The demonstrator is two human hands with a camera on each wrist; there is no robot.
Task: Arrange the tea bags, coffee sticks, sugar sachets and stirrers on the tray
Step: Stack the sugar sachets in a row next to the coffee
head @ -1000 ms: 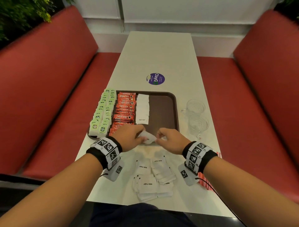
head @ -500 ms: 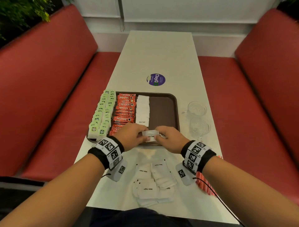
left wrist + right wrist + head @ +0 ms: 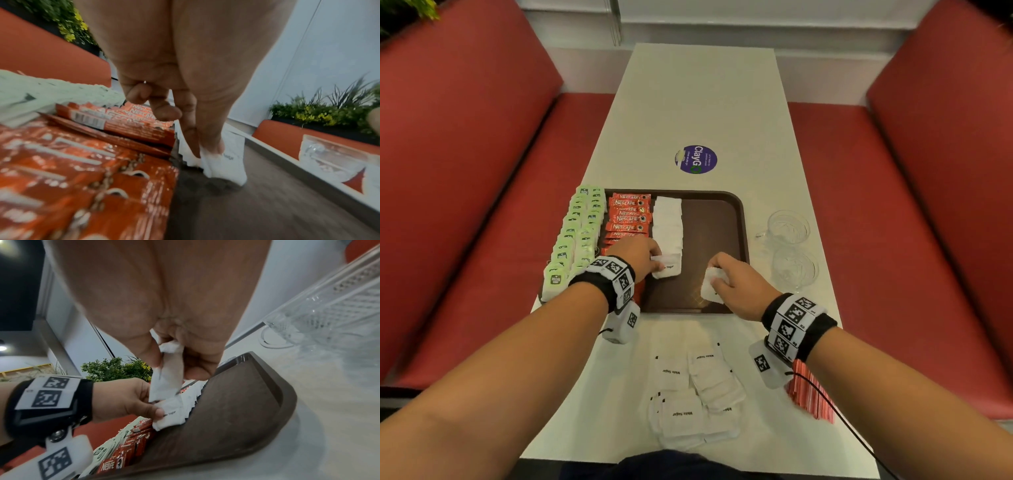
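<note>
Head view: my left hand [image 3: 638, 255] pinches a sugar sachet [image 3: 668, 269] at the near end of the white sachet row [image 3: 668, 222] on the brown tray [image 3: 717, 219]; my right hand [image 3: 736, 284] grips another sachet [image 3: 710, 291] over the tray's near part.
Left wrist view: thumb and forefinger [image 3: 190, 129] nip the sachet beside the coffee sticks [image 3: 86, 162].
Right wrist view: curled fingers [image 3: 197, 363] clasp crumpled sachet paper.

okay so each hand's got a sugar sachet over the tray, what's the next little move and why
Probably the left hand lets go of the white sugar sachet it is laying at the near end of the white row on the brown tray. The right hand already holds another sachet for that row.
</note>
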